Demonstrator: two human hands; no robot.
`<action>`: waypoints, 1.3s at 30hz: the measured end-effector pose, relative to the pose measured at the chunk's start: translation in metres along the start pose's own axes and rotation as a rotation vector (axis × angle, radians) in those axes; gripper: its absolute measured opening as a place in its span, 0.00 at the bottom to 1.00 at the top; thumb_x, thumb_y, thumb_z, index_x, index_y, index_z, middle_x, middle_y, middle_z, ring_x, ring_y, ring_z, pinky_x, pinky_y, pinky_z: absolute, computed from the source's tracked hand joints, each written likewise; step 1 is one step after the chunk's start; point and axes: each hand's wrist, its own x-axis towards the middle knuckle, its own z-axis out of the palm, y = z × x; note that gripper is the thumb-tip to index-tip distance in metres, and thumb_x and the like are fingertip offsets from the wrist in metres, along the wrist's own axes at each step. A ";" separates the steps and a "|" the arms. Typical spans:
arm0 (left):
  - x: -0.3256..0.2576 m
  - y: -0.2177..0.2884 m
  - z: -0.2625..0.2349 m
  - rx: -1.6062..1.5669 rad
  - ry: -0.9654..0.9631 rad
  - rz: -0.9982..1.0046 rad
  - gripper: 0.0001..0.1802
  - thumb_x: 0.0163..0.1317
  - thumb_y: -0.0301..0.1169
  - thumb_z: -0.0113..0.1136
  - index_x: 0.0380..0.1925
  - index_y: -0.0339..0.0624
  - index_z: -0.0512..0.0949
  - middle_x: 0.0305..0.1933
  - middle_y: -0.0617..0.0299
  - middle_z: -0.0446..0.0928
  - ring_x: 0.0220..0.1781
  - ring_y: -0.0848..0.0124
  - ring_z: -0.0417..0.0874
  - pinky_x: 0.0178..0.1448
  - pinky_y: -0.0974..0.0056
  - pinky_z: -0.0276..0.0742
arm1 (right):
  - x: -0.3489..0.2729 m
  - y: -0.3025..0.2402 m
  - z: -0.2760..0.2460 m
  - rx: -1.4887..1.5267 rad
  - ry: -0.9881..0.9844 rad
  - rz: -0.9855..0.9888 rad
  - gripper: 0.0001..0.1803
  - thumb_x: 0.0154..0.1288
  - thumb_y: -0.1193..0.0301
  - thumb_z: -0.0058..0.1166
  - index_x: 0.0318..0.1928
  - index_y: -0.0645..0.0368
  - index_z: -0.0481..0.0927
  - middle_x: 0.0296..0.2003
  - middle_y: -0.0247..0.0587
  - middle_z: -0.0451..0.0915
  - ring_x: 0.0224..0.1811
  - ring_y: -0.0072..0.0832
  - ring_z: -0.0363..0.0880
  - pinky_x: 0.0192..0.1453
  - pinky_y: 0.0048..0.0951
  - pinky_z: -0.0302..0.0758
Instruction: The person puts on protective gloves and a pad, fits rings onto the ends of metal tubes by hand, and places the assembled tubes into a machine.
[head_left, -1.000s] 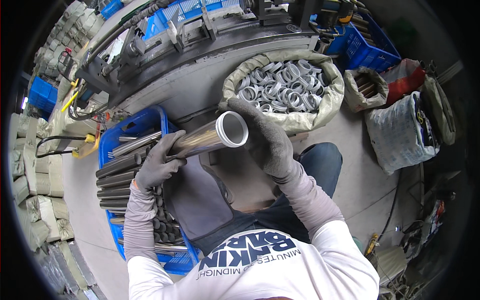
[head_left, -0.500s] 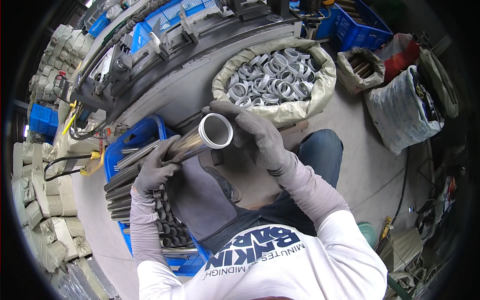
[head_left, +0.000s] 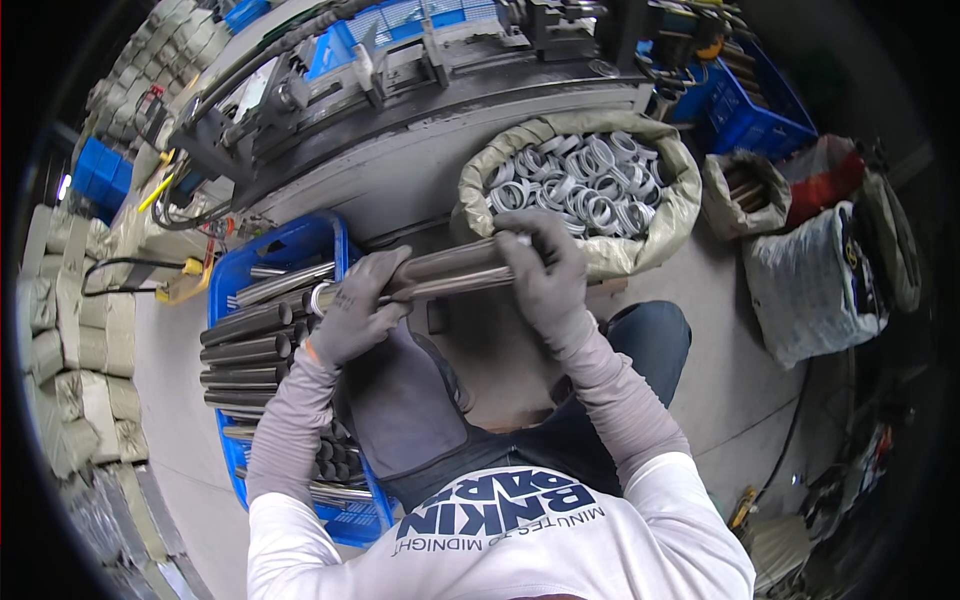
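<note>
A shiny grey metal tube [head_left: 450,272] lies almost level across my lap, held between both gloved hands. My left hand [head_left: 358,308] is closed round its left part, and a white ring [head_left: 320,298] shows at that end beside the hand. My right hand [head_left: 550,272] wraps the right end, where a bit of white peeks between the fingers. Left of my legs, a blue crate [head_left: 228,272] holds several similar tubes [head_left: 245,350]. Beyond my right hand stands an open woven sack [head_left: 680,195] full of white rings [head_left: 585,180].
A machine bench [head_left: 400,130] with clamps runs along the far side. At the far right are a blue crate of tubes [head_left: 765,125], a small sack [head_left: 725,195] and a white bag [head_left: 815,290]. Wrapped bundles [head_left: 85,400] are stacked at the left.
The tube has swung from pointing its ringed end up at me to lying nearly level. My right hand has gone from open beside that end to gripping the tube's right end.
</note>
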 end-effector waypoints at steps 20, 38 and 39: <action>0.351 -0.124 -0.118 0.911 0.504 -0.121 0.26 0.66 0.33 0.66 0.64 0.48 0.74 0.65 0.51 0.79 0.70 0.53 0.78 0.74 0.47 0.71 | 0.039 0.083 -0.084 -0.041 0.085 0.267 0.21 0.76 0.78 0.58 0.66 0.68 0.77 0.57 0.46 0.83 0.59 0.30 0.83 0.66 0.32 0.80; 0.051 -0.060 0.012 0.480 0.266 0.126 0.34 0.65 0.38 0.67 0.70 0.42 0.73 0.68 0.45 0.77 0.70 0.47 0.77 0.74 0.48 0.71 | 0.014 0.074 -0.084 0.038 -0.037 0.328 0.16 0.78 0.73 0.57 0.59 0.67 0.84 0.48 0.41 0.88 0.49 0.26 0.86 0.58 0.26 0.82; 0.019 -0.059 0.018 0.382 0.247 0.058 0.33 0.65 0.36 0.68 0.70 0.40 0.74 0.68 0.44 0.77 0.69 0.47 0.77 0.74 0.49 0.70 | 0.008 0.065 -0.077 -0.023 -0.111 0.361 0.16 0.77 0.72 0.57 0.59 0.66 0.85 0.49 0.41 0.88 0.48 0.25 0.86 0.57 0.26 0.82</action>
